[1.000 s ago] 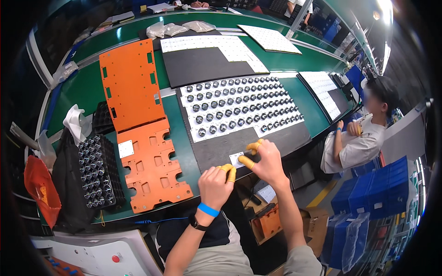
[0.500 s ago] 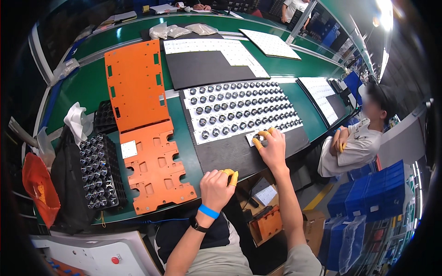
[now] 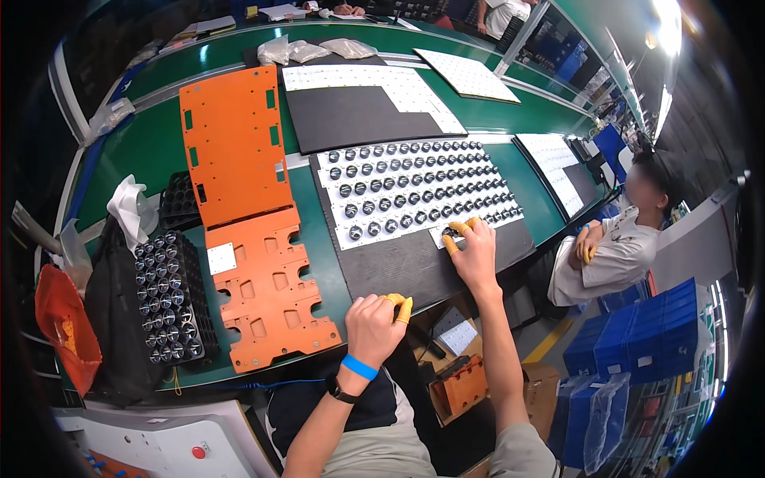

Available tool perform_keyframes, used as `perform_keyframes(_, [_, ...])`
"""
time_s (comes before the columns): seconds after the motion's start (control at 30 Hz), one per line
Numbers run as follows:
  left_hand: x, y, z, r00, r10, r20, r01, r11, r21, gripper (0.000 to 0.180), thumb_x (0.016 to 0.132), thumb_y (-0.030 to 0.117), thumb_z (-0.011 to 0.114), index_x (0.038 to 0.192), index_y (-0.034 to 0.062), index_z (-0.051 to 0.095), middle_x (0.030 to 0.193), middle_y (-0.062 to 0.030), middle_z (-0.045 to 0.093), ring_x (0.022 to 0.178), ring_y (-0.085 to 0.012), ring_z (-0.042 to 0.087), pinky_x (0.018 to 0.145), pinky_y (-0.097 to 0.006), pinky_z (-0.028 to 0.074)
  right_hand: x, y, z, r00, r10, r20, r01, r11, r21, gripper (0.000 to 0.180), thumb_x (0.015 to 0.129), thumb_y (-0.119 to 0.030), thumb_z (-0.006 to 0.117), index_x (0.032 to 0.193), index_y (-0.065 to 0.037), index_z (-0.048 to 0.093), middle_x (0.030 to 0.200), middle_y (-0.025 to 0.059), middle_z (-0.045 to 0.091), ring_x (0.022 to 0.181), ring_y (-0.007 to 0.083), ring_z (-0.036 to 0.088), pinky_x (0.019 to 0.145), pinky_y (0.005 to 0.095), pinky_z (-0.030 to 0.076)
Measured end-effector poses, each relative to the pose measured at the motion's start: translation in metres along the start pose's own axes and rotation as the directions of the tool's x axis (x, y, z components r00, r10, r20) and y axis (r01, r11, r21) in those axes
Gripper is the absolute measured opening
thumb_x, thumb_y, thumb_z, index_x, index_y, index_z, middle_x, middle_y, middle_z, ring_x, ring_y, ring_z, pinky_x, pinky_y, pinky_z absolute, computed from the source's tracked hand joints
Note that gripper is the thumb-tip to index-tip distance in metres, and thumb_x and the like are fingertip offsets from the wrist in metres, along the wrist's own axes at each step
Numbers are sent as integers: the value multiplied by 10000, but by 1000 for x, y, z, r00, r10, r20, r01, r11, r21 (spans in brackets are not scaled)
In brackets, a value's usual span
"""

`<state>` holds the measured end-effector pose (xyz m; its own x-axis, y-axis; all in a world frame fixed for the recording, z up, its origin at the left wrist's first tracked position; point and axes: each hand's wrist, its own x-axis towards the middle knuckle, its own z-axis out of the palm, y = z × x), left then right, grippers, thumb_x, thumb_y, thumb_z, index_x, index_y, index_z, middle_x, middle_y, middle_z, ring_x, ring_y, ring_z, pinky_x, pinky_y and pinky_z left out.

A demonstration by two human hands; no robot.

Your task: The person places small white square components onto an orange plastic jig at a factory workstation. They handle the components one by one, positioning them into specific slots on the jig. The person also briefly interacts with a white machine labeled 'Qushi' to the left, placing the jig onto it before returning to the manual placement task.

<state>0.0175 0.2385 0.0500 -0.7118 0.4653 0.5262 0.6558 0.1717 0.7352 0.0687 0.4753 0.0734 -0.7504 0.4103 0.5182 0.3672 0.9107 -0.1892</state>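
Note:
My right hand (image 3: 476, 256), with yellow finger cots, is closed around a small black round part (image 3: 453, 232) on a white square plate (image 3: 437, 237). This plate sits at the near edge of the large white panel (image 3: 414, 191), which carries rows of black round parts. Panel and plate lie on a dark mat (image 3: 398, 271). My left hand (image 3: 373, 327) is curled over the mat's near edge, thumb and index in yellow cots pressed together. Whether anything sits between those fingers is hidden.
An orange two-piece plate (image 3: 239, 151) lies left of the mat. Beside it stands a black tray (image 3: 209, 334) of shiny round parts. Farther back are a partly white board (image 3: 358, 111) and plastic bags (image 3: 311, 52). A person (image 3: 621, 239) sits at the right, arms folded.
My right hand and the white square plate under it have shifted slightly to the right. My left hand stays nearly still.

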Motion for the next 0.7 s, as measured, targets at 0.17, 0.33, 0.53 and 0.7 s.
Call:
perform_keyframes(0.17, [0, -2, 0, 1000, -6, 1, 6, 1000, -15, 145, 787, 173, 811, 756, 64, 719, 586, -55, 551, 560, -258, 524, 576, -386, 407, 1, 2, 0, 1000, 4, 6, -4, 1000, -6, 272, 777, -157, 798, 1010, -37, 726, 965, 105, 621, 975, 289, 571, 895, 404, 430])
perform_keyframes(0.33, [-1, -2, 1, 1000, -4, 4, 4, 1000, -11, 148, 791, 174, 811, 757, 63, 717, 578, -48, 543, 552, -251, 517, 574, -381, 402, 0, 2, 2, 1000, 4, 4, -4, 1000, 5, 277, 770, -158, 806, 1004, -34, 726, 960, 106, 621, 971, 292, 571, 892, 407, 433])
perform_keyframes(0.53, [0, -2, 0, 1000, 3, 2, -3, 1000, -22, 147, 790, 170, 811, 756, 61, 718, 581, -49, 547, 551, -251, 520, 574, -374, 403, 1, 1, 4, 1000, -5, -4, 5, 1000, 12, 278, 764, -156, 811, 998, -32, 725, 956, 110, 620, 969, 296, 569, 885, 409, 437])
perform_keyframes(0.7, [1, -2, 1, 1000, 7, 7, -7, 1000, -26, 144, 790, 167, 810, 754, 62, 719, 597, -52, 572, 557, -249, 531, 576, -368, 405, 1, 0, 2, 1000, 3, 14, -3, 1000, 9, 286, 769, -158, 808, 1016, -40, 724, 953, 111, 620, 967, 298, 569, 882, 406, 434])
